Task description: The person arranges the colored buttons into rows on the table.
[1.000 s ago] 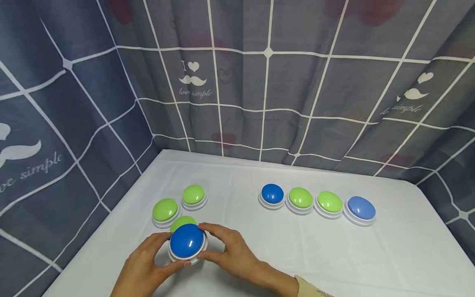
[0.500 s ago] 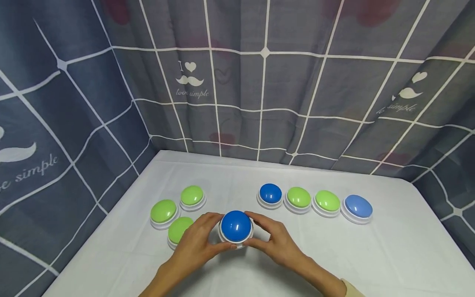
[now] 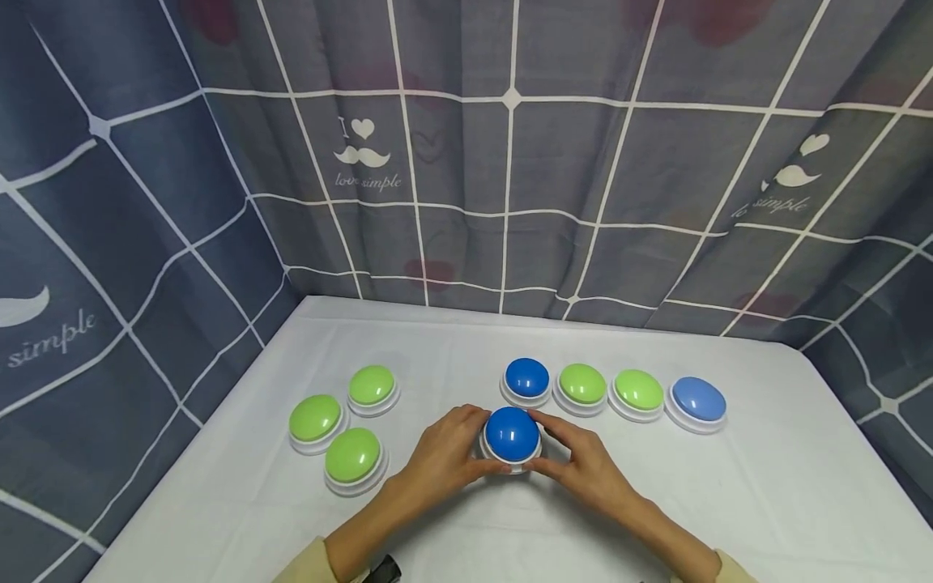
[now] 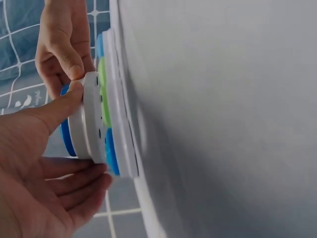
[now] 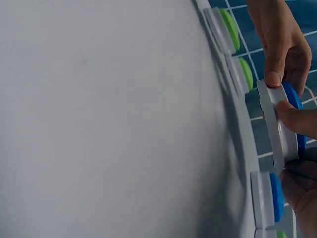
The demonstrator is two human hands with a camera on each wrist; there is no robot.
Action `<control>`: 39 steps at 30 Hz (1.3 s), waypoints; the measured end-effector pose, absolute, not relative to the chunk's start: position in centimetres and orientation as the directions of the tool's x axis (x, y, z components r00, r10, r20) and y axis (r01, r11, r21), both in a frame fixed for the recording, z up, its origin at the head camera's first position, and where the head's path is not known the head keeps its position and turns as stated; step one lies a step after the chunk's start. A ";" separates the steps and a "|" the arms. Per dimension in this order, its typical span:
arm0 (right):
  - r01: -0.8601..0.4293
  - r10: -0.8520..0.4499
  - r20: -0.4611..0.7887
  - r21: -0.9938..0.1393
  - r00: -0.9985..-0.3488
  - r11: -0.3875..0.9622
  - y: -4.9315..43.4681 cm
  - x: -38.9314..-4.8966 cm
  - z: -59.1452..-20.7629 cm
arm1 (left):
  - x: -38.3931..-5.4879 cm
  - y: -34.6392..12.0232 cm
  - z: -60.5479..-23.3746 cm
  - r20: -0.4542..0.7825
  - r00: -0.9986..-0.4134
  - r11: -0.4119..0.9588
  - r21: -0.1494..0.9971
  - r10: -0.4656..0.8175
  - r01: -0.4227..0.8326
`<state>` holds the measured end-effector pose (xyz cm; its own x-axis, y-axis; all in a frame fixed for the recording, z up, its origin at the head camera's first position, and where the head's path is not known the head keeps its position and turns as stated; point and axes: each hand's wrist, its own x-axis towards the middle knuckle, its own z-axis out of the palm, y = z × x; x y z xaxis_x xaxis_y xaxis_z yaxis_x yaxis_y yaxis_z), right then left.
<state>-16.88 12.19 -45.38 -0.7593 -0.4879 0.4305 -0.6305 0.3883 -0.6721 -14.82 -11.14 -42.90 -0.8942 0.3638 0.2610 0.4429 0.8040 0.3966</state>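
Both hands hold one blue push button (image 3: 513,435) with a white base, blue dome upward, in front of the row's left end. My left hand (image 3: 446,452) grips its left side and my right hand (image 3: 583,464) its right side, thumbs at the near edge. In the left wrist view the held button's white base (image 4: 89,119) is lifted off the table. Just behind it stands another blue button (image 3: 526,378), followed to the right by a green button (image 3: 582,384), a second green button (image 3: 637,390) and a paler blue button (image 3: 698,400).
At the left of the white table (image 3: 452,340) are three green buttons: a rear one (image 3: 372,385), a left one (image 3: 315,419) and a near one (image 3: 353,456). A checked curtain (image 3: 466,178) encloses the back and sides.
Both hands have carried the blue button rightward from the green group at the left to just before the row at the right. The near green button is now fully uncovered.
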 end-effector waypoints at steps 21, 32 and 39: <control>-0.584 -0.465 0.365 -0.614 -0.806 0.530 13.6 -17.6 -46.7 | -17.3 -9.2 -44.1 0.135 -0.903 0.827 0.365 0.408 0.428; -0.591 -0.483 0.352 -0.588 -0.801 0.552 13.6 -17.9 -46.4 | -17.8 -8.9 -44.1 0.091 -0.913 0.837 0.372 0.397 0.401; -0.591 -0.485 0.350 -0.587 -0.801 0.553 13.7 -17.9 -46.3 | -18.1 -8.7 -44.1 0.102 -0.911 0.838 0.363 0.399 0.407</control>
